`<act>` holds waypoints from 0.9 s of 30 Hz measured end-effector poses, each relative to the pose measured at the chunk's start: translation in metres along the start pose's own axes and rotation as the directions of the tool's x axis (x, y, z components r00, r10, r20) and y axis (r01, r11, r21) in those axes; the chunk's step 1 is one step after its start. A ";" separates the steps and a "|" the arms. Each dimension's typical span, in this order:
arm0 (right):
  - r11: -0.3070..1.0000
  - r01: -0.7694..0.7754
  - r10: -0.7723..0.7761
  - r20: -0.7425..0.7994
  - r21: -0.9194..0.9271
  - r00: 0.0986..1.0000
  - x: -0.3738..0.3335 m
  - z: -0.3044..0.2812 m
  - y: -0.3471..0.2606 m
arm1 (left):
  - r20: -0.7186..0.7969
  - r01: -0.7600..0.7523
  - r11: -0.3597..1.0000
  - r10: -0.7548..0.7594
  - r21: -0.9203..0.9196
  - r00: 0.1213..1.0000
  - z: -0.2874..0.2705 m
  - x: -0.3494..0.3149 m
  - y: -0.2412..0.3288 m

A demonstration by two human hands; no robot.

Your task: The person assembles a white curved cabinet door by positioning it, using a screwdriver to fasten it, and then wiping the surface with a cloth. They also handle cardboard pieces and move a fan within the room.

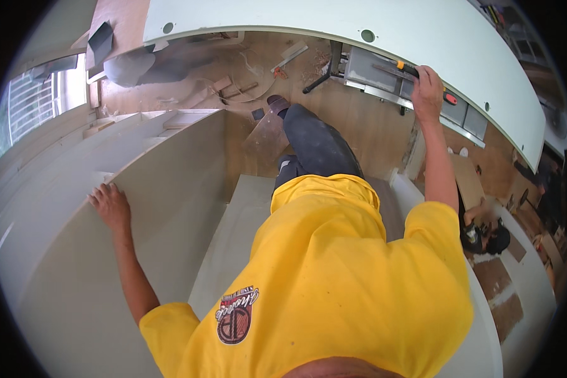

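Gripping one hand tool (408, 68) in the right hand (426, 94), we are wrapping the fingers around its black handle beside the near edge of the white panel (264, 16); whether the knuckles touch that edge, we are not able to tell. With the left hand (112, 206), we are laying parted fingers over the upper edge of the gray panel (164, 183), without clamping it. We are judging the tool light and stiff, and are advising a hold on the handle, clear of the gray shaft. We are rating the gray panel as heavy, rigid and smooth-faced, its edge offering the surest purchase. We are counting two hands, one tool, one gray panel, one white panel with three visible round holes (367, 36), and one metal-framed unit (366, 75) below its near edge; we are leaving the floor scraps (223, 85) uncounted.
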State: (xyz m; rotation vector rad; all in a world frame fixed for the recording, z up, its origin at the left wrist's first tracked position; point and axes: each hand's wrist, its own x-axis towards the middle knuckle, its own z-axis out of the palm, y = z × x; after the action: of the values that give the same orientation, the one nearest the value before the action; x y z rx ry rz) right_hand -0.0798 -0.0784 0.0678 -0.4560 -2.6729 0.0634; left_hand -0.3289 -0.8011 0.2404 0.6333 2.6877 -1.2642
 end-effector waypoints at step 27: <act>0.063 -0.872 0.805 0.491 0.486 0.332 -0.443 -0.060 0.034 | 0.044 -0.184 0.337 0.567 -0.923 0.823 -0.009 -0.155 0.542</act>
State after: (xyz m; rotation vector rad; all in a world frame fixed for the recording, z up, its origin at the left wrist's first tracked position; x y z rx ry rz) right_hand 0.3348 -0.1920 -0.0602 -1.6994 -1.7360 1.4359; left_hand 0.0355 -0.5374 -0.0988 0.6816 2.1759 0.2701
